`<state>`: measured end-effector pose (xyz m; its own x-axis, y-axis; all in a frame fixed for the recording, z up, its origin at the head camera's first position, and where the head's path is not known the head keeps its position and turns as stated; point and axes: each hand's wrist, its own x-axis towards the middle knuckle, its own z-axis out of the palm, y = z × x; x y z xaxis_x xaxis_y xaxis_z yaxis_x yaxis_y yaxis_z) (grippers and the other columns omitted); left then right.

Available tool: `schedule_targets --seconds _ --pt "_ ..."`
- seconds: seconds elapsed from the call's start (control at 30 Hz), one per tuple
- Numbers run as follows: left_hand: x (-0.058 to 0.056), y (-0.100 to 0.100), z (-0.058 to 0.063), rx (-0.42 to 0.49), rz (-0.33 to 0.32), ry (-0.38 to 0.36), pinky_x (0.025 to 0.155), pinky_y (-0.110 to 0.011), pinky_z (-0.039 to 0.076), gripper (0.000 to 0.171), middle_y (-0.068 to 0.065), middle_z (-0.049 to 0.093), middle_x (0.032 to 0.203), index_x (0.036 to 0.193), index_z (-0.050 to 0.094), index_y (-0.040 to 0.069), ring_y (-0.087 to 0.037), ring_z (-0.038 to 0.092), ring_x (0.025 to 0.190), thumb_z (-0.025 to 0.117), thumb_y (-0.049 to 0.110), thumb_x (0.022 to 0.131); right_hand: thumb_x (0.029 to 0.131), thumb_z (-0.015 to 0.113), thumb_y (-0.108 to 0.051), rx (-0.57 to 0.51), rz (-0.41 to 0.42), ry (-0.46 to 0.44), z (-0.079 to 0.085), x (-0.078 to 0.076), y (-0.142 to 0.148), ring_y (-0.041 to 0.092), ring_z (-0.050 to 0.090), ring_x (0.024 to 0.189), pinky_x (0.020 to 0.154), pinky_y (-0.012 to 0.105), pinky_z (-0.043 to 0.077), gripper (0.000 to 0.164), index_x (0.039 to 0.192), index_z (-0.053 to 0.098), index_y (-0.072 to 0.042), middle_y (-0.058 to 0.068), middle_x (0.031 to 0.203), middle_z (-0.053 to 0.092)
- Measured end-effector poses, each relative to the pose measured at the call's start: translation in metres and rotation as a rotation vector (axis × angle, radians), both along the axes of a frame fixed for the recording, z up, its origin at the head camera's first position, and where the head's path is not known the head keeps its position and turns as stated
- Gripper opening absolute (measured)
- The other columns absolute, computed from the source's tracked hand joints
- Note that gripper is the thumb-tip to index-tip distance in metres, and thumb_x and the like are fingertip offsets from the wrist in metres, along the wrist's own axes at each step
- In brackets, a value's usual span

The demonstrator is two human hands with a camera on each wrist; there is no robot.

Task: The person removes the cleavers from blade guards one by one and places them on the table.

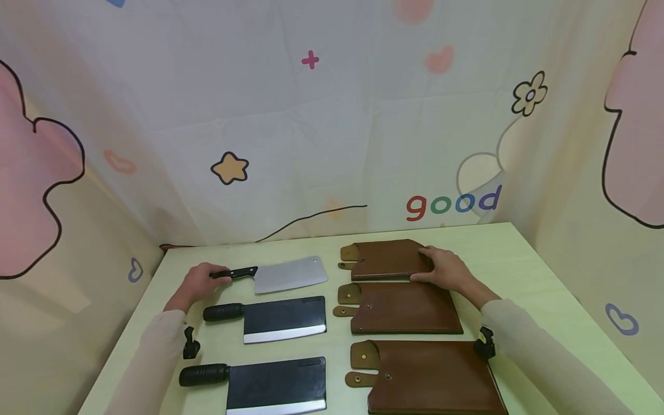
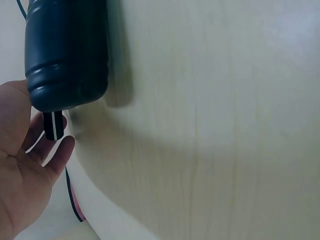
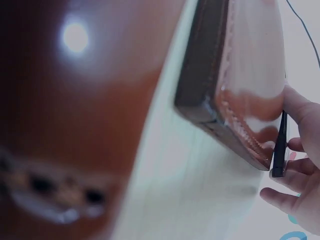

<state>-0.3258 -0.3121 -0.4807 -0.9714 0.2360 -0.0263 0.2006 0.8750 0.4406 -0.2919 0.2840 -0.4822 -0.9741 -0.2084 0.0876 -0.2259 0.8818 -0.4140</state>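
Note:
My left hand (image 1: 198, 282) holds the black riveted handle of the rearmost cleaver (image 1: 290, 275), whose silver blade points right. In the left wrist view, my fingers surround that handle's butt (image 2: 53, 126), partly behind the ribbed handle (image 2: 67, 55) of the middle cleaver. At the right, my right hand (image 1: 447, 270) grips the closed end of the rearmost brown leather sheath (image 1: 386, 259), thumb on its near edge and fingers at the far side. The right wrist view shows this sheath's dark edge (image 3: 280, 150) between thumb and fingers, beyond the middle sheath (image 3: 255, 65).
Two black-bladed cleavers, the middle one (image 1: 284, 317) and the front one (image 1: 277, 383), lie nearer me. Beside them lie the middle sheath (image 1: 404, 311) and the larger front sheath (image 1: 430, 374), flaps toward the blades. A printed curtain (image 1: 332, 132) hangs around the pale table (image 1: 482, 242).

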Motion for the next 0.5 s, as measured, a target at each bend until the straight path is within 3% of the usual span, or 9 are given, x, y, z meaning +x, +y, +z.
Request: schedule_targets --seconds 0.33,0.5 --pt "-0.0006 0.0006 -0.0019 0.008 -0.007 -0.026 0.103 -0.062 0.042 0.051 -0.03 0.06 0.135 0.137 0.06 -0.005 -0.05 0.053 0.127 0.07 0.026 0.099 0.084 0.084 -0.043 0.008 0.02 -0.013 -0.0026 -0.0021 0.0049 0.05 0.054 0.128 0.103 0.061 0.045 0.087 0.144 0.05 0.011 0.033 0.14 0.055" --pt "0.0036 -0.0029 0.0015 0.082 0.008 0.031 0.101 -0.063 0.043 0.056 -0.031 0.057 0.139 0.144 0.053 -0.006 -0.051 0.052 0.128 0.066 0.029 0.101 0.088 0.081 -0.04 0.003 0.039 -0.036 -0.0007 -0.003 0.0098 0.052 0.05 0.131 0.105 0.062 0.042 0.078 0.142 0.053 0.009 0.034 0.143 0.052"
